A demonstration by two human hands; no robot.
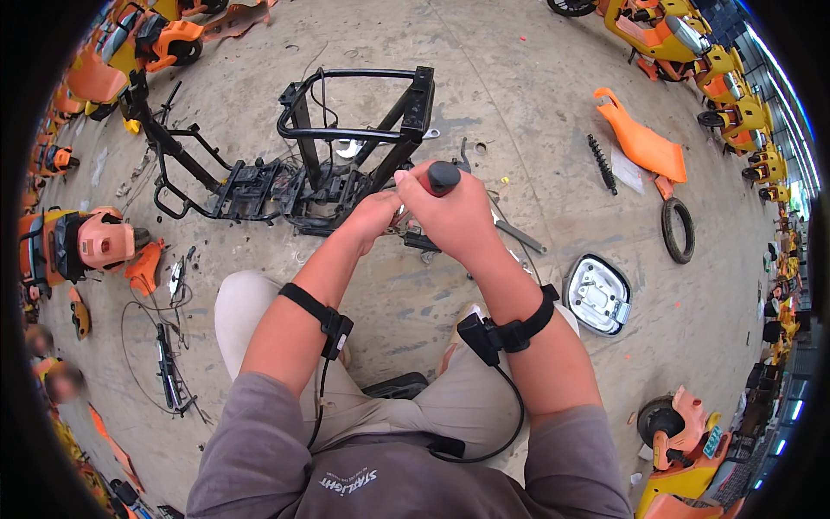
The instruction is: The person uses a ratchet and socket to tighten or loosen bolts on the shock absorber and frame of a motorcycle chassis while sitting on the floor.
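My right hand [450,216] is wrapped round the red-and-black handle [442,178] of a tool held upright, its black end facing me; the tool's tip is hidden. My left hand [373,222] is just left of and below it, fingers closed on something I cannot make out at a small metal part [415,240]. Beyond my hands stands a bare black scooter frame [346,130] on the concrete floor. Wrench-like metal tools [350,145] lie under its seat rail, and a grey bar [527,235] lies to the right of my right hand.
An orange panel [647,143], a shock spring [603,164], a tyre [678,229] and a silver-lined lid [596,294] lie on the right. Cables and a black rod [170,363] lie at the left. Yellow and orange scooters [735,117] line both sides.
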